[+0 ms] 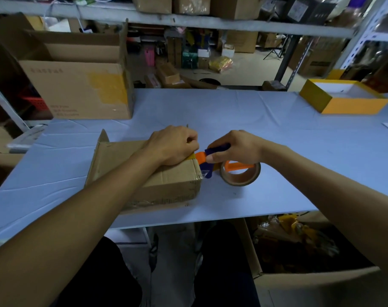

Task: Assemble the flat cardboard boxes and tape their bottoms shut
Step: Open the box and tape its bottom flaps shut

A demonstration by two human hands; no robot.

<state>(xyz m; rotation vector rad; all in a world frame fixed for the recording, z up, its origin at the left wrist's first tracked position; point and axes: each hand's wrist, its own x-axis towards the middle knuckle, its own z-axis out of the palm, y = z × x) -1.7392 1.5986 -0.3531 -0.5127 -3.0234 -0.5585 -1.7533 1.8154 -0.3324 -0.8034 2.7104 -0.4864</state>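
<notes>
step: taping box bottom, looks like end of a strip at the right edge, judging from dispenser sitting just off the box corner
box (157,173): under left hand, near table edge, bottom face up, one flap sticking up at far left corner
left hand (173,146): fingers curled, knuckles up, resting on box top at its right end; seems to pin tape end or flap down, fingertips hidden so cannot tell exact pinch
right hand (235,147): wrapped round dispenser handle, just right of left hand, nearly touching it
dispenser (213,158): orange and dark blue, at box's right top corner, touching or just off it
tape roll (240,173): brown, hangs below right hand, just beside box's right wall, close to table
table (277,134): blue cover, under both hands
big box (78,85): well beyond left hand, open
yellow tray (343,100): far beyond right hand
how to do well: keep left hand pressing hard near edge so box doesn't slide; run tape over edge and down the side wall; tilt dispenser so blade bites, then snap cut
risk: tape wrinkles or lifts if left hand eases off; light box may tip toward right hand's pull
</notes>
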